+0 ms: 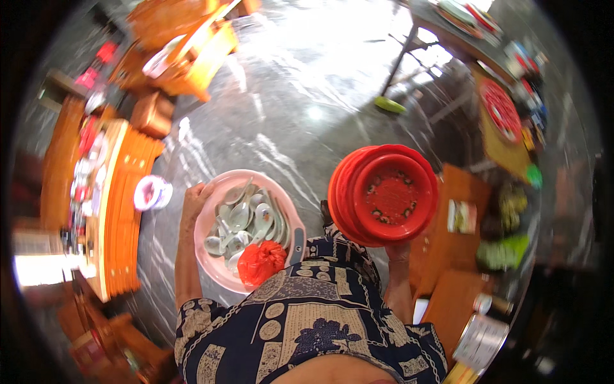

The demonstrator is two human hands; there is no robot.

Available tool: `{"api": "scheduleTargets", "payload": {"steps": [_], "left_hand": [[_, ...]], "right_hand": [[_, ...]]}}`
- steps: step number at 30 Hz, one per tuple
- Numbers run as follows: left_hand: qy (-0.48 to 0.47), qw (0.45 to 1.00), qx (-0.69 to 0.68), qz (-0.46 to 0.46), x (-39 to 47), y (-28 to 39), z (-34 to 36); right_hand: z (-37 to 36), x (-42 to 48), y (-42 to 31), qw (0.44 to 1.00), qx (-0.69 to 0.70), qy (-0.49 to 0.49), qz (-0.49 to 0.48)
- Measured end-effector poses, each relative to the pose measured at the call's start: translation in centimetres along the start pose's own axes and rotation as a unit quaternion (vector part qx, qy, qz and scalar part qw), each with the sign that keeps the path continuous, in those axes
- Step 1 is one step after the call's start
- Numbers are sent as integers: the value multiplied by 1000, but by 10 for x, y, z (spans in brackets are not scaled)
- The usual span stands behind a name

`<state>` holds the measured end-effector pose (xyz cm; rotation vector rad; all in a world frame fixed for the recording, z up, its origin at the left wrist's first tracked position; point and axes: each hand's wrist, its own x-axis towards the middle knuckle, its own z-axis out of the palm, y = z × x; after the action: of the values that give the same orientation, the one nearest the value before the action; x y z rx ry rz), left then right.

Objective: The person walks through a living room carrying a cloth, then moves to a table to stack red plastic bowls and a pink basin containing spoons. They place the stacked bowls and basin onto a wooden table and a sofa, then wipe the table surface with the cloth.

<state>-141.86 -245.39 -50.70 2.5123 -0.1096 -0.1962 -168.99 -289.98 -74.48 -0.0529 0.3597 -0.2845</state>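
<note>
My left hand [197,198] grips the left rim of a pink plastic basin [211,273], held at my waist. Inside it lie several white ceramic spoons [240,216] and a knotted red plastic bag [261,263]. On the other side, a stack of red round plastic trays or dishes [393,197], the top one with a ring of floral print, is held up by my right hand [398,252] from beneath its near edge. The fingers of that hand are mostly hidden under the stack.
A wooden cabinet [120,206] crowded with items stands left, a small bucket [152,193] beside it. Wooden furniture [206,62] is at upper left. A green vegetable-like object [389,104] lies on the marble-patterned floor by a table leg. At right are a wooden bench [451,211] and a table [460,45].
</note>
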Motion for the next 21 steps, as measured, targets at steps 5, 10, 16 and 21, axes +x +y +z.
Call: {"api": "scheduleTargets", "payload": {"steps": [5,10,16,21], "left_hand": [[58,997,2,-44,-27,-51,-56],[121,974,-23,-189,-52,-94,-89],[214,936,-9,-281,-84,-113,-128],[237,923,43,-301,-90,-138,-147]], "right_hand": [[80,53,36,991,-44,-78,100],[149,151,86,969,-88,-84,215],[199,247,163,942,-78,-105,308],[212,296,231,930,-81,-97,346]]}}
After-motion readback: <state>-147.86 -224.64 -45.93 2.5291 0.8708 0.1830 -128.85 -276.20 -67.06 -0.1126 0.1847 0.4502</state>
